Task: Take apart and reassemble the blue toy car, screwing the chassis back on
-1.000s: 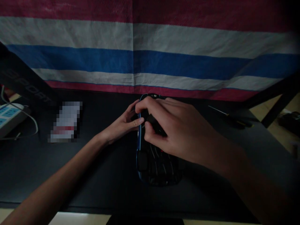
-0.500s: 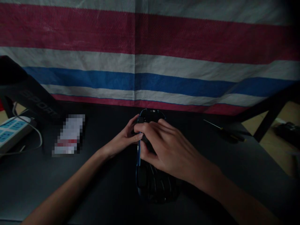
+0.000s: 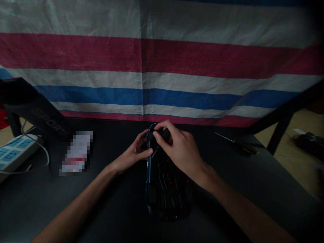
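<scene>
A toy car [image 3: 170,199] is lying underside up at the lower centre of the frame, its blue rim running down its left edge. The left hand [image 3: 136,150] is holding that edge near the car's upper end, thumb on the rim and fingers on the outer side. The right hand [image 3: 181,145] is reaching in from the right, its thumb and forefinger closing around a dark ribbed part [image 3: 164,134] at the car's upper end; whether that part is loose or attached is too dark to tell.

A strip of tabletop is separating the car from the table's back edge, and wider stretches are spreading to both sides of it. At right of centre, a thin screwdriver [image 3: 244,147] is lying well apart from the right hand, near the table's slanting right edge. At left, a blurred-out pale packet [image 3: 78,150] is resting well apart from the left hand, and farther left a white power strip [image 3: 19,148] is sitting with a pale cable [image 3: 47,153] looping beside it.

The black table [image 3: 113,209] is filling the lower frame. A red, white and blue striped sheet [image 3: 101,54] is hanging behind it, a dark bar marked "SPORT" [image 3: 48,118] is slanting at left, and pale floor [image 3: 288,148] is showing at right.
</scene>
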### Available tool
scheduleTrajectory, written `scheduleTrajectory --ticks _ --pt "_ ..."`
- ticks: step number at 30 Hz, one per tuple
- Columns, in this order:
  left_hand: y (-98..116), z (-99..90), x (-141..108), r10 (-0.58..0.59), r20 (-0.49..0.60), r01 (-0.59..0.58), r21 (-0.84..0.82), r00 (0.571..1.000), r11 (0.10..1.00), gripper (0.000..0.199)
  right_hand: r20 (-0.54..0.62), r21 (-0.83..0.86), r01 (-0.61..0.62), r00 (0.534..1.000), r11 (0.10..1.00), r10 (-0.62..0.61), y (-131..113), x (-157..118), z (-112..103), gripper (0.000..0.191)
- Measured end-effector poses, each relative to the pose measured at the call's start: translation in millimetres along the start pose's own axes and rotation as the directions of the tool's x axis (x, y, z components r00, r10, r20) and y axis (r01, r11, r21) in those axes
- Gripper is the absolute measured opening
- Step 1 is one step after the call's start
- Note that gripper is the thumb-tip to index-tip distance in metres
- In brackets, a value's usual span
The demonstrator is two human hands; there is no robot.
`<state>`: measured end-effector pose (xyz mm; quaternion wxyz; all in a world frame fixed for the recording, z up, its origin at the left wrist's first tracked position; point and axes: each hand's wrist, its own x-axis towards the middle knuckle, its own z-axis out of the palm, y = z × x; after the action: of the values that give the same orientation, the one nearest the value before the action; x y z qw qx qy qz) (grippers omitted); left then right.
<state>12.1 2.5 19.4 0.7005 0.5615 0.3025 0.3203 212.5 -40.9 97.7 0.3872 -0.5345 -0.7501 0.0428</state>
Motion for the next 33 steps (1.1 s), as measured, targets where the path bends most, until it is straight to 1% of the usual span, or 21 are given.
scheduleTrajectory --ticks 1,2,4,5,6,7,8,9,10,11,13,17,20,23,26,28,29,30,31,32,33 --pt "1.1 -0.6 -0.7 -0.003 0.009 0.003 0.012 1.0 1.0 0.086 -0.014 0.066 -0.057 0.998 0.996 0.059 8.4 3.0 -4.0 0.024" --pt "1.9 -1.6 -1.4 -0.001 0.023 0.001 0.023 1.0 1.0 0.085 -0.056 0.083 -0.124 0.99 0.989 0.129 18.2 5.4 -9.6 0.027" --pt "2.9 -4.6 -2.5 0.011 0.033 -0.012 0.042 0.999 0.999 0.084 -0.105 0.017 -0.216 0.971 0.976 0.216 41.2 6.1 -23.4 0.025" --pt "3.3 -6.5 -2.8 0.01 0.041 -0.012 0.046 0.999 0.999 0.084 -0.095 -0.034 -0.23 0.969 0.973 0.226 53.4 3.6 -30.0 0.025" --pt "3.5 -8.6 -2.8 0.005 0.045 -0.007 0.053 0.999 0.999 0.085 -0.03 -0.089 -0.24 0.971 0.967 0.239 65.2 -1.0 -35.1 0.027" --pt "3.7 -10.8 -2.7 0.0 0.05 -0.004 0.067 0.999 0.998 0.086 0.078 -0.14 -0.247 0.963 0.959 0.259 76.0 -7.7 -38.2 0.029" --pt "3.8 -12.9 -2.4 -0.008 0.064 0.003 0.082 0.998 0.997 0.088 0.217 -0.195 -0.244 0.934 0.95 0.285 85.1 -16.0 -38.8 0.029" --pt "3.7 -14.8 -2.1 -0.012 0.073 0.005 0.097 0.997 0.995 0.089 0.361 -0.256 -0.219 0.882 0.942 0.303 92.3 -25.2 -36.9 0.029" --pt "3.5 -16.6 -1.7 -0.015 0.082 0.006 0.109 0.997 0.994 0.089 0.442 -0.332 -0.195 0.833 0.923 0.334 97.3 -34.6 -32.8 0.029" --pt "3.2 -18.1 -1.5 -0.023 0.093 0.012 0.12 0.995 0.993 0.089 0.459 -0.364 -0.191 0.815 0.912 0.354 100.2 -43.5 -27.0 0.026" --pt "3.1 -20.0 -1.4 -0.024 0.106 0.009 0.133 0.994 0.991 0.091 0.459 -0.405 -0.192 0.803 0.894 0.381 100.5 -56.8 -13.3 0.021" --pt "8.3 -19.2 -3.5 -0.034 0.093 0.018 0.172 0.995 0.985 0.092 0.384 -0.453 -0.239 0.817 0.859 0.43 91.7 -63.2 6.5 0.025" --pt "14.2 -15.3 -4.9 -0.06 0.07 0.044 0.208 0.996 0.977 0.088 0.336 -0.467 -0.265 0.829 0.843 0.447 88.5 -62.1 10.7 0.026" --pt "14.3 -13.1 -3.1 -0.026 0.015 0.023 0.183 1.0 0.983 0.082 0.314 -0.441 -0.275 0.844 0.854 0.434 91.7 -63.4 10.7 0.028" --pt "9.4 -16.1 1.8 0.04 -0.056 -0.034 0.107 0.998 0.994 0.066 0.297 -0.376 -0.291 0.861 0.88 0.412 100.9 -63.2 8.4 0.031" --pt "6.5 -21.2 4.9 0.122 -0.122 -0.1 0.172 0.985 0.98 0.047 0.296 -0.311 -0.294 0.874 0.904 0.386 109.6 -60.8 6.0 0.03" --pt "5.7 -24.2 6.0 0.181 -0.157 -0.131 0.283 0.971 0.95 0.038 0.296 -0.278 -0.291 0.881 0.915 0.37 114.0 -59.3 4.7 0.029" --pt "5.1 -27.3 6.9 0.243 -0.183 -0.146 0.426 0.953 0.893 0.029 0.293 -0.25 -0.288 0.887 0.924 0.356 118.3 -57.8 3.6 0.029" --pt "4.8 -30.4 7.5 0.294 -0.185 -0.136 0.584 0.938 0.801 0.022 0.29 -0.228 -0.284 0.893 0.931 0.344 122.0 -56.6 2.8 0.028" --pt "4.5 -33.1 7.9 0.313 -0.166 -0.109 0.705 0.935 0.7 0.018 0.284 -0.214 -0.282 0.899 0.936 0.335 125.2 -55.8 2.4 0.028" --pt "4.2 -35.2 8.2 0.311 -0.149 -0.092 0.762 0.939 0.641 0.015 0.277 -0.205 -0.279 0.903 0.938 0.329 127.6 -55.4 2.4 0.028"
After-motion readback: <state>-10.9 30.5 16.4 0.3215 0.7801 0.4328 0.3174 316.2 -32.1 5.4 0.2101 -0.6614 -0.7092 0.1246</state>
